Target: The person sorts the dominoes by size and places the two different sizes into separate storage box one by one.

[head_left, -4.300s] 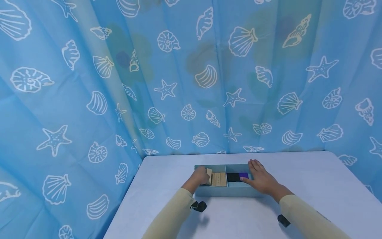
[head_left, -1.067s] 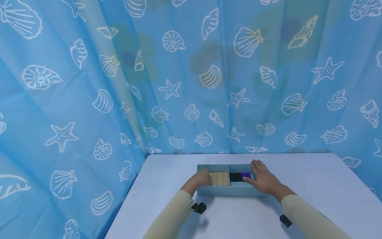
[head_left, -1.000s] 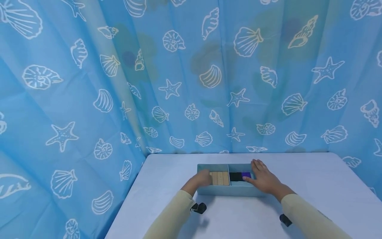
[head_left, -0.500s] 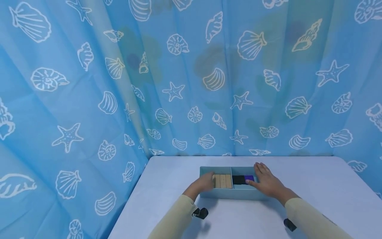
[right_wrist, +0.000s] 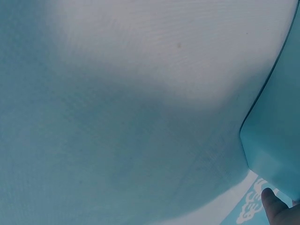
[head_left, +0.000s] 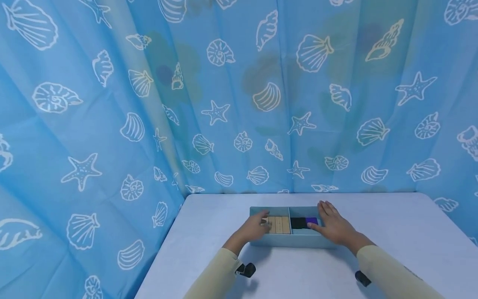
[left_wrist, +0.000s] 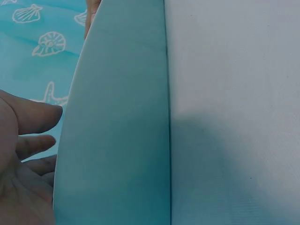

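A pale teal box (head_left: 293, 241) with a divider stands on the table. Its left compartment holds a row of several flat tan pieces (head_left: 279, 224), edge to edge; their kind is unclear. In the right compartment sit a black piece (head_left: 298, 223) and a purple piece (head_left: 311, 221), perhaps folded cloth. My left hand (head_left: 254, 226) is over the box's left end, fingers loose and apart, near the leftmost tan piece; in the left wrist view the thumb (left_wrist: 40, 116) shows just past the wall. My right hand (head_left: 336, 226) rests with straight fingers against the right end.
White cloth covers the table (head_left: 295, 274), and a blue curtain (head_left: 231, 104) with shell prints hangs behind and to the left. A black wrist camera (head_left: 246, 270) hangs under the left sleeve, another black camera (head_left: 362, 278) under the right.
Earlier my left hand held a tilted tan piece; it then reached down into the left compartment. Now its fingers have loosened and it has drawn slightly back. My right hand stays at the right end.
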Available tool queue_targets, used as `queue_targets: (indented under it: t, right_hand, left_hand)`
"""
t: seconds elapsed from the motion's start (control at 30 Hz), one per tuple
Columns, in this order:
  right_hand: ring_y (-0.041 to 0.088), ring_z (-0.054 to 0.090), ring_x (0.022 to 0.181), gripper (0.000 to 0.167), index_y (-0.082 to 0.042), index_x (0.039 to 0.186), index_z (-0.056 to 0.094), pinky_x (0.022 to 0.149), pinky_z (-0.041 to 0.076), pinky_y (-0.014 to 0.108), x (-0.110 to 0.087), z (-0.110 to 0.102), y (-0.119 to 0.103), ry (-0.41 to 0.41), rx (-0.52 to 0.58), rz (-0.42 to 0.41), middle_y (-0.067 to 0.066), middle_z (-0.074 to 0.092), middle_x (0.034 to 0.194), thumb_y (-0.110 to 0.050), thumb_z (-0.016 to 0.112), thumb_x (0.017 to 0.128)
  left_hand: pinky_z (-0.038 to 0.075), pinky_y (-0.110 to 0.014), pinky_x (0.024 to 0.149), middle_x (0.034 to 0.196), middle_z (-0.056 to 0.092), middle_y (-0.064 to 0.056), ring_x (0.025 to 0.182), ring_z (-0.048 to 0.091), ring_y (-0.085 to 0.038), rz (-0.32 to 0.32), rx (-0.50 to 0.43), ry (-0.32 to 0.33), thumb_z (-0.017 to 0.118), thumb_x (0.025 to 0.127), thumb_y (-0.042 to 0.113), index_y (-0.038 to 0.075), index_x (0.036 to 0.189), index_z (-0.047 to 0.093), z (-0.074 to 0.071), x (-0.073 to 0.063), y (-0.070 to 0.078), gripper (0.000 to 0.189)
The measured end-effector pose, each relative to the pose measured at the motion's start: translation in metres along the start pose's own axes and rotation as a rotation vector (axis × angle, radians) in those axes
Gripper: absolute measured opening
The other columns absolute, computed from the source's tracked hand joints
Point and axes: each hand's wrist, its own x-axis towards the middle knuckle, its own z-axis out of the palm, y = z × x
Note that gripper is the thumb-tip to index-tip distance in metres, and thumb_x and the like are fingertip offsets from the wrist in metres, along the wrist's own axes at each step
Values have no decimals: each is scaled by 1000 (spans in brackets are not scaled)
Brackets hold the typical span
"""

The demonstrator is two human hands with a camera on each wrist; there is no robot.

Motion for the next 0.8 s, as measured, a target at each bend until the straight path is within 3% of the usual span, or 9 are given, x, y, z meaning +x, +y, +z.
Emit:
queue_targets:
  t: [0.3, 0.53, 0.63, 0.8]
  right_hand:
    - [47, 6, 143, 98, 11, 149, 20, 111, 12, 61, 2, -4, 1, 14, 25, 4, 30, 14, 156, -64, 48, 92]
    - [45, -3, 144, 93, 3, 154, 9, 108, 6, 68, -1, -11, 1, -66, 186, 23, 26, 5, 159, -63, 41, 96]
    - [44, -3, 144, 91, -2, 155, 7, 106, 5, 71, -1, -15, 2, -51, 232, 19, 23, 5, 160, -64, 38, 96]
    - [43, 0, 145, 92, -4, 156, 8, 105, 8, 71, -10, -18, 4, -4, 199, 0, 22, 7, 160, -64, 41, 95]
  left_hand:
    - [46, -44, 98, 141, 50, -10, 126, 51, -29, 45, -13, 69, 56, 99, 22, 8, 144, 44, -4, 1, -2, 49]
    - [43, -41, 101, 141, 50, -3, 128, 49, -24, 69, -89, 163, 61, 97, 29, 17, 143, 48, -18, -17, -15, 49]
    - [42, -42, 102, 142, 50, -2, 130, 47, -23, 76, -85, 205, 62, 96, 30, 18, 142, 50, -26, -23, -21, 49]
    - [44, -45, 100, 144, 49, -5, 131, 46, -27, 49, -39, 238, 64, 94, 39, 16, 142, 50, -35, -37, -35, 55]
